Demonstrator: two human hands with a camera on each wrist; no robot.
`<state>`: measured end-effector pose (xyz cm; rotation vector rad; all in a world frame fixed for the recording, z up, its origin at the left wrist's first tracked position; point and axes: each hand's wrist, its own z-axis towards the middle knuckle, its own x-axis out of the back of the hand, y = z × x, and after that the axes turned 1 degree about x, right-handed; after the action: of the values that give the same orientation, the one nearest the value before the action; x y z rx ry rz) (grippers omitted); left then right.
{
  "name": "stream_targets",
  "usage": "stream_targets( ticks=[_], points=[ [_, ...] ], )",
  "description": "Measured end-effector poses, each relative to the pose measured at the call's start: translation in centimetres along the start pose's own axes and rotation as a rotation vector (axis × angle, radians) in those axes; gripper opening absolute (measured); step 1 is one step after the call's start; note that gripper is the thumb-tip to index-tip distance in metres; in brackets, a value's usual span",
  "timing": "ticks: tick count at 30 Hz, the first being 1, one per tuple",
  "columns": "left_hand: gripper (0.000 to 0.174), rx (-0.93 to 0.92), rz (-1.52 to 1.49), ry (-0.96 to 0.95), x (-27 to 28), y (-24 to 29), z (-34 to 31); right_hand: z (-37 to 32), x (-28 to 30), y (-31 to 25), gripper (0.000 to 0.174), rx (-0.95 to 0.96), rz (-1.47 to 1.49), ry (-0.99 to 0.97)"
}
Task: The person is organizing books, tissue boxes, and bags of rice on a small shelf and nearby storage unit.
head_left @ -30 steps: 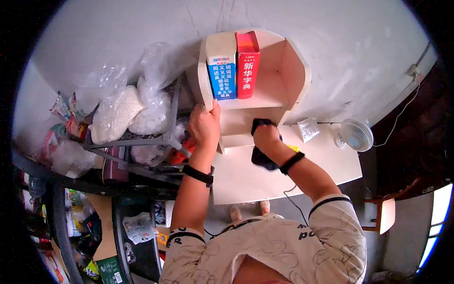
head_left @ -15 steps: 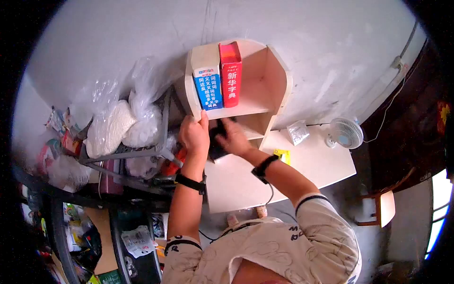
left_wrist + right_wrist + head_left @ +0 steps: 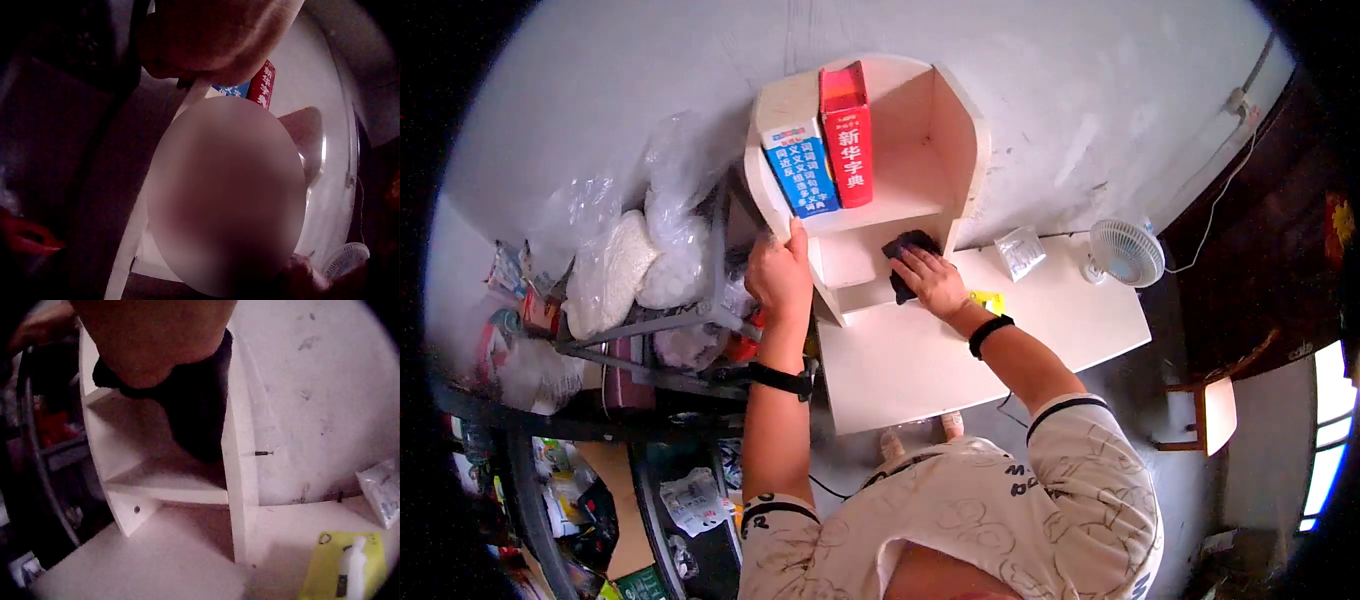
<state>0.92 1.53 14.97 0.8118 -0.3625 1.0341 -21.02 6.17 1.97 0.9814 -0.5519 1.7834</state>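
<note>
My left hand grips the front edge of the left side panel of a small white desktop bookshelf, thumb up along it. My right hand lies over a black cloth, its fingers stretched out and pressing it at the right of the lower compartment. In the right wrist view the cloth hangs below the hand, against the inside of the right panel. On the top shelf, two thick books stand at the left: a blue-and-white one and a red dictionary.
The shelf stands on a white desk against the wall. To its right are a yellow packet, a clear packet and a small white fan. A grey metal rack with plastic bags sits close on the left.
My right hand has carried the cloth from the shelf's right side to the lower compartment's left, then back right; its fingers have straightened. My left hand keeps its hold on the panel.
</note>
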Motion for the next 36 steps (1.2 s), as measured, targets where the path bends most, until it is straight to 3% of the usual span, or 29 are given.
stream_targets(
  ticks=[2, 4, 7, 10, 11, 12, 14, 17, 18, 19, 21, 22, 24, 25, 26, 27, 28, 29, 30, 31, 33, 34, 36],
  points=[
    [0.036, 0.001, -0.013, -0.013, -0.3, -0.3, 0.0, -1.8, 0.1, -0.3, 0.037, 0.01, -0.028, 0.048],
    [0.039, 0.028, -0.004, -0.094, -0.4, -0.4, 0.0, -4.1, 0.4, -1.2, 0.037, -0.024, 0.086, 0.035],
    [0.044, 0.056, -0.003, -0.046, -0.8, -0.4, -0.2, -9.1, -0.8, -3.5, 0.042, -0.16, 0.392, -0.008],
    [0.046, 0.016, 0.015, -0.035, -0.9, -0.7, -0.2, -13.9, 0.4, -4.2, 0.032, -0.568, 0.599, -0.506],
    [0.046, 0.024, -0.004, -0.013, -1.1, -1.0, -0.2, -15.2, 0.2, -3.7, 0.044, -0.65, 0.612, -0.675],
    [0.045, 0.032, -0.023, 0.01, -1.5, -1.1, -0.2, -16.7, 0.5, -2.8, 0.045, -0.645, 0.584, -0.846],
    [0.043, 0.016, -0.05, -0.023, -1.1, -0.5, -0.3, -19.8, 0.2, -1.6, 0.048, -0.548, 0.52, -0.96],
    [0.043, 0.055, -0.064, -0.02, -1.3, -1.0, -0.3, -20.6, 0.4, -1.1, 0.038, -0.48, 0.613, -0.894],
    [0.045, 0.114, -0.053, -0.108, -0.8, -0.6, -0.2, -21.3, -0.9, -1.1, 0.042, -0.502, 0.641, -0.795],
    [0.049, 0.093, 0.028, -0.146, -0.4, -1.1, -0.4, -20.9, -1.5, -0.7, 0.044, -0.536, 0.632, -0.827],
    [0.045, 0.05, -0.077, -0.163, 0.4, -0.5, -0.8, -18.6, -1.8, 0.6, 0.045, -0.656, 0.593, -0.817],
    [0.047, 0.126, -0.184, -0.198, 2.7, 0.4, -2.5, -18.1, -1.8, 1.1, 0.044, -0.694, 0.572, -0.825],
    [0.048, 0.144, -0.235, -0.243, 3.5, -0.1, -5.3, -18.3, -3.9, 2.4, 0.045, -0.913, 0.43, -0.654],
    [0.044, 0.062, -0.248, -0.215, 3.2, -2.6, -8.5, -18.6, -5.0, 2.9, 0.043, -0.876, 0.459, -0.584],
    [0.039, 0.183, -0.253, -0.44, 4.3, -3.0, -10.4, -18.5, -6.1, 2.9, 0.041, -0.868, 0.481, -0.499],
    [0.033, 0.38, -0.159, -0.765, 5.0, -3.5, -11.9, -16.9, -5.9, 2.8, 0.051, -0.933, 0.478, -0.631],
    [0.03, 0.452, -0.258, -0.846, 4.7, -5.4, -15.2, -16.5, -6.8, 2.0, 0.051, -0.893, 0.5, -0.652],
    [0.03, 0.394, -0.1, -0.935, 5.3, -5.4, -17.3, -16.9, -7.9, 1.5, 0.053, -0.812, 0.426, -0.55],
    [0.032, 0.268, -0.102, -0.943, 4.5, -8.8, -21.9, -17.1, -9.3, 0.4, 0.056, -0.731, 0.355, -0.447],
    [0.034, 0.143, -0.115, -0.953, 4.3, -12.5, -26.1, -17.2, -10.6, -1.1, 0.06, -0.631, 0.355, -0.464],
    [0.035, 0.58, -0.197, -1.18, 7.8, -11.5, -25.6, -16.2, -11.6, -4.5, 0.058, -0.45, 0.353, -0.429],
    [0.035, 0.595, -0.208, -1.179, 8.6, -12.7, -26.9, -15.4, -11.6, -6.9, 0.053, -0.337, 0.374, -0.444],
    [0.03, 0.782, -0.225, -1.118, 9.8, -15.0, -30.0, -12.5, -9.4, -11.9, 0.055, -0.314, 0.561, -0.739]
  ],
)
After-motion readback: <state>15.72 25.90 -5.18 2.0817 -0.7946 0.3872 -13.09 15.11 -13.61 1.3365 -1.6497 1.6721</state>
